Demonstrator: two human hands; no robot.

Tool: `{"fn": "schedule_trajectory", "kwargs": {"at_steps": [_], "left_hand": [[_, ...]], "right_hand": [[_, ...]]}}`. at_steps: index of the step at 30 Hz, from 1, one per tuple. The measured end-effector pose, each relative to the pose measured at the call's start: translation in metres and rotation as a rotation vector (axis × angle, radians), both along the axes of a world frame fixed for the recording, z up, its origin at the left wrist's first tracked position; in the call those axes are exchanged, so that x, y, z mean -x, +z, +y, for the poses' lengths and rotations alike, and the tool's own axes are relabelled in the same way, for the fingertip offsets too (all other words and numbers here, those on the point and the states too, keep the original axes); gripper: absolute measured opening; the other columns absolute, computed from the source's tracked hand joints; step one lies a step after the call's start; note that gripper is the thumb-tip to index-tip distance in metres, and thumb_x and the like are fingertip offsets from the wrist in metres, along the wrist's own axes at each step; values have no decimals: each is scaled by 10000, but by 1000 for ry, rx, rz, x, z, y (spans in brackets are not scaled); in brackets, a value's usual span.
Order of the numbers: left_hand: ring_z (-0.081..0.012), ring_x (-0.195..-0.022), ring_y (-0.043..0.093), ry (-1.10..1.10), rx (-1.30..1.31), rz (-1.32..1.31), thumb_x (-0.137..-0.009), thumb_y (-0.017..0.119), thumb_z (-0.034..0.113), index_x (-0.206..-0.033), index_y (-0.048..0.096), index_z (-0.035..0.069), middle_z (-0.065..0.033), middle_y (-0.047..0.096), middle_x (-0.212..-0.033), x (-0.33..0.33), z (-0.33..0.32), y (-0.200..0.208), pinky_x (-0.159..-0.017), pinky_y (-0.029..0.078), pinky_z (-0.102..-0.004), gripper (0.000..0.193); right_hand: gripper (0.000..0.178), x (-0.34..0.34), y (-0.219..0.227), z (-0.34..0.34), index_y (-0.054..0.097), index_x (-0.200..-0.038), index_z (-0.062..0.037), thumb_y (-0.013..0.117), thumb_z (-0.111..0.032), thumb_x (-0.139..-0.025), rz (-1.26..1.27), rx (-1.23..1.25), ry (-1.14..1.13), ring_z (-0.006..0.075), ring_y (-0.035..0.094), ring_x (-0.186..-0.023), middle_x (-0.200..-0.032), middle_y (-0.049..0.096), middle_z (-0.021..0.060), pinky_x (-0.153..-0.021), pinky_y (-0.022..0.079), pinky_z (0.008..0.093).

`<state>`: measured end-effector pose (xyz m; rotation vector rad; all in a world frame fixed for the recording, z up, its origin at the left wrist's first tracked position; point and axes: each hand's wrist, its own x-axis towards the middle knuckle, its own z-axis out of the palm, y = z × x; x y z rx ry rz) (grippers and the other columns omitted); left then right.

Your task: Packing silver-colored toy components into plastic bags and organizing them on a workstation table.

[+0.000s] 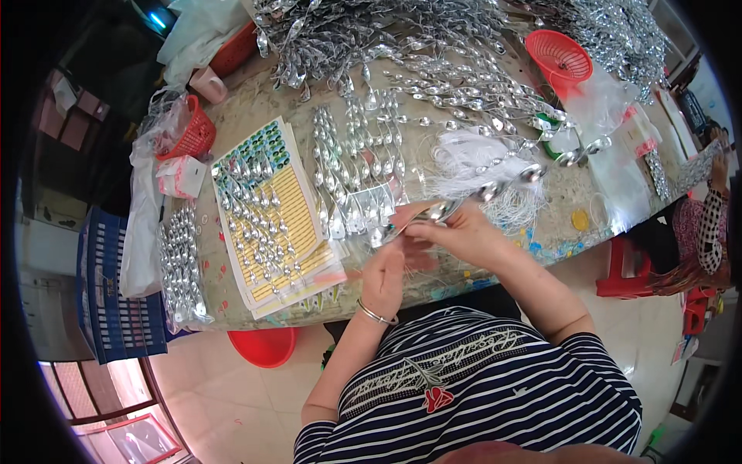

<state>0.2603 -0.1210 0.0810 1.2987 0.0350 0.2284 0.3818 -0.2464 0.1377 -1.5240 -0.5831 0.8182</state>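
Observation:
My right hand [468,238] grips a shiny silver twisted spiral strip [488,191] above the table's near edge. The strip slants up and to the right, over a bundle of white string [478,155]. Close by, my left hand [384,272] is curled at the strip's lower left end, a bracelet on its wrist. Between the hands the fingers are partly smeared, and what the left fingers pinch is hidden. Rows of silver spiral strips [328,166] lie just beyond. More small spirals [259,205] rest on the yellow sheets with green stickers [305,224] to the left.
Large heaps of silver spirals [332,39] cover the far side. Red baskets [558,56] stand at both ends. A packed bundle of spirals [182,263] and a blue crate [116,286] are at left. At right, another person [711,216] sits beside a red stool [622,271].

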Motion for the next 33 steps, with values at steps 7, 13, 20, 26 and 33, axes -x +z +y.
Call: {"fn": "schedule_trajectory", "kwargs": {"at_steps": [7,13,20,26,33], "left_hand": [[-157,-949,606,290,294,-6,-1041,320,331,-1228,504,-44,-169,589,-1234,-8,-6,14,-774,508,-271,458],[-260,-937,642,457,334,-33,-1038,274,303,-1273,420,-34,-181,607,-1190,-21,6,37,-747,495,-312,436],[-110,-546,527,679,446,-113,-1014,359,297,-1182,489,-12,-75,594,-803,-18,75,78,-440,373,-233,375],[-19,-412,377,401,-52,178,-1007,439,259,-1120,585,-2,-40,584,-732,-27,77,96,-341,252,-169,321],[-13,-439,401,193,-169,270,-1013,438,231,-972,605,29,14,546,-644,-22,20,43,-387,312,-172,265]], "right_hand": [[355,13,-23,13,681,-1150,-182,688,-59,-817,-673,-122,81,300,451,-1290,-1340,543,129,-1060,364,408],[616,15,-38,24,450,-1412,-159,686,-229,-847,-523,-12,-65,246,365,-1338,-1493,332,128,-1028,379,375],[255,-28,-34,-61,582,-1165,-40,580,-80,-913,-545,122,-281,157,576,-969,-1070,597,70,-824,461,275],[123,-21,-51,-77,663,-981,-54,634,-95,-869,-657,273,-170,190,559,-848,-925,587,69,-743,447,287],[172,-14,-69,-51,668,-896,-78,728,-106,-737,-1013,311,-130,306,502,-949,-951,550,93,-818,430,381]]}}
